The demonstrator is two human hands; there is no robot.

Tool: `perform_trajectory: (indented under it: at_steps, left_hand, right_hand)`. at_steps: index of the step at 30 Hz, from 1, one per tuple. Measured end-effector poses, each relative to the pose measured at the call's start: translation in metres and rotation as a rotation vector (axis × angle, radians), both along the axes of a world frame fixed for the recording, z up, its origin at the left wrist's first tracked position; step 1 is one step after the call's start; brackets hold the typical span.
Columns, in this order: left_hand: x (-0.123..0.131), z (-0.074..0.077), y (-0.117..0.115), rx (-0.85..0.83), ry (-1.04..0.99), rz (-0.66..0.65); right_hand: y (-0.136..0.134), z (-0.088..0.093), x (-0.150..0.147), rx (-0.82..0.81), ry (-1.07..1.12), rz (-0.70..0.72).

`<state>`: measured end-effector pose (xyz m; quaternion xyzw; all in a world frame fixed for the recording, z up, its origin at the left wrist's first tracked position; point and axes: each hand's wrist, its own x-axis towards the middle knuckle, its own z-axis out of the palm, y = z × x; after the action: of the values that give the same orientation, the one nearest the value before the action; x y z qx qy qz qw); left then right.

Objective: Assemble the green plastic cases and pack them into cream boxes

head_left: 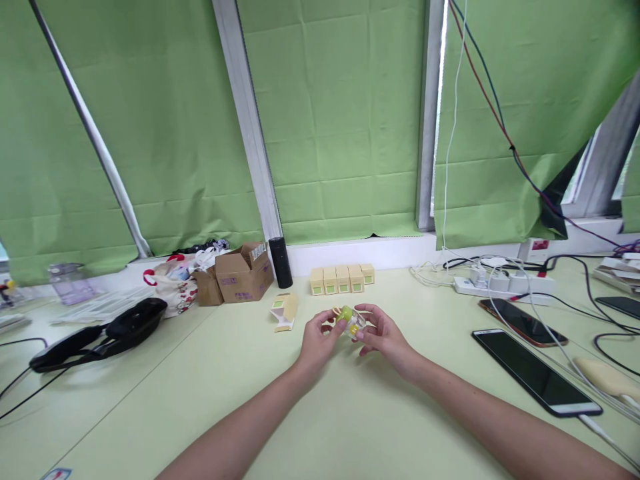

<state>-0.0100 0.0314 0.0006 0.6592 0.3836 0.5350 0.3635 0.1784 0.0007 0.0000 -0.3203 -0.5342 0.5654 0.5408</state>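
Note:
Between my hands, above the middle of the table (330, 413), is a small clear jar-like item (357, 325) with a green top and something yellow inside. My left hand (323, 333) pinches its left side near the green part. My right hand (383, 335) has its fingers curved around the right side, thumb near the yellow spot. Ahead and to the left lies an opened small cream box (284, 313) with its flaps spread. Several closed small cream boxes (343, 279) with green labels stand in a row behind my hands.
A cardboard box (245, 277), a black cylinder (281, 263) and a patterned cloth bag (175, 293) stand at the back left. Black straps (107, 333) lie at left. On the right are two phones (537, 373), a power strip (505, 287) and loose cables.

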Motion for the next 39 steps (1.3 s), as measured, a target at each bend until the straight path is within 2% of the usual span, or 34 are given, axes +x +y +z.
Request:
perform_trajectory:
  at_steps: [12,20,30,39]
  left_hand:
    - [-0.001,0.003,-0.005,0.022,0.075,-0.026]
    - [-0.002,-0.002,-0.002,0.025,0.090,0.025]
    - [0.000,-0.002,-0.003,0.021,0.079,0.061]
    - [-0.003,0.004,-0.014,0.071,0.085,-0.031]
  right_hand:
    - [-0.004,0.001,-0.002,0.033,-0.025,0.035]
    - [-0.001,-0.003,-0.002,0.091,-0.106,-0.014]
    - [-0.003,-0.009,-0.007,0.123,-0.074,0.034]
    - [-0.003,-0.005,-0.006,0.137,-0.044,-0.010]
